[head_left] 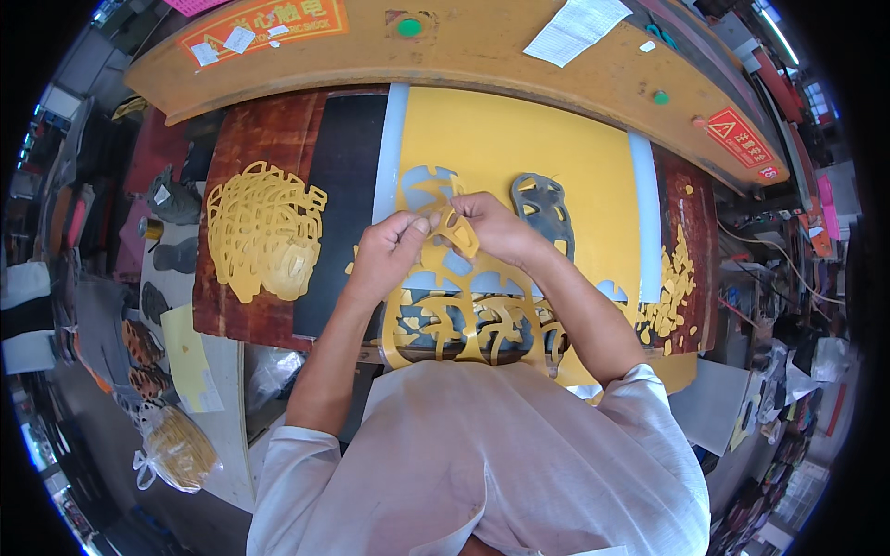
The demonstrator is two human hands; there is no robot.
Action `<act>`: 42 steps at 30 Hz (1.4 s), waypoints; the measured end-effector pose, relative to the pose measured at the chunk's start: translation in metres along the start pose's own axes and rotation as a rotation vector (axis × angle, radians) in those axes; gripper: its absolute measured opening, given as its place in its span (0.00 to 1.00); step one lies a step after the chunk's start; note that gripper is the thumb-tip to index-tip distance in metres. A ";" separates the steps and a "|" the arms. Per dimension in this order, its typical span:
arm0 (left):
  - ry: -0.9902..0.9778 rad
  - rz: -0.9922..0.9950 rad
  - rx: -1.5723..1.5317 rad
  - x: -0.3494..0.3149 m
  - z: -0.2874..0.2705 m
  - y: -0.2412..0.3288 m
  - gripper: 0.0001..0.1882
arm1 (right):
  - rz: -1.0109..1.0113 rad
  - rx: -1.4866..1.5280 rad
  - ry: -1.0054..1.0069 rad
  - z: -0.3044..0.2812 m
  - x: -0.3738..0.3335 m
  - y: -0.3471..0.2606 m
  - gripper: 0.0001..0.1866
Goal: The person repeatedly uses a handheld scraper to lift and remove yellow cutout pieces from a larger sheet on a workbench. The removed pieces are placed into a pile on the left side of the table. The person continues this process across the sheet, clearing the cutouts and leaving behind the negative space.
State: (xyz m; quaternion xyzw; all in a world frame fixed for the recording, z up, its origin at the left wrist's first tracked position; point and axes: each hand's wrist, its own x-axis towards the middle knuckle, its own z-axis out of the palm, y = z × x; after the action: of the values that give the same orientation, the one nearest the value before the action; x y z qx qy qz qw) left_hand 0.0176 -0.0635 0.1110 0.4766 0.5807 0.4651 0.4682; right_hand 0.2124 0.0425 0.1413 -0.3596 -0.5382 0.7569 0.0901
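I see one yellow cutout (462,236) between both hands, its long axis slanting down rightward, nearer the right hand (491,225). That hand pinches its upper end; the left hand (391,246) pinches at its left side. Beyond: one dark sole-shaped die (544,208), right, on one yellow sheet (519,130); one cutout pile (260,232), left; one scrap heap (675,289), far right.

This is looking like a factory workshop: an orange machine beam (445,63) is spanning twelve o'clock, bearing warning labels (732,134) at eleven and two; on the tabletop (260,125), yellow cutouts (264,236) are lying heaped toward nine and offcuts (672,295) scattered at three; shoe-like pieces (173,197) are sitting farther out toward nine.
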 end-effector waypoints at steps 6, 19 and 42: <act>-0.098 0.169 0.109 0.007 0.003 -0.022 0.14 | 0.193 0.305 -0.104 -0.016 -0.022 0.014 0.16; 0.170 0.013 -0.061 0.024 -0.038 -0.015 0.15 | 0.405 -0.426 -0.028 -0.055 -0.113 0.045 0.25; -0.121 -0.085 0.545 0.009 0.007 0.025 0.12 | -0.168 -0.058 0.138 0.004 -0.024 0.047 0.24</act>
State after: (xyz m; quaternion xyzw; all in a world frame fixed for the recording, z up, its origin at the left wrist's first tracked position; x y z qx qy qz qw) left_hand 0.0268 -0.0511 0.1333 0.5871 0.6748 0.2426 0.3756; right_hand 0.2389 0.0083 0.1116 -0.3671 -0.5804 0.7043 0.1797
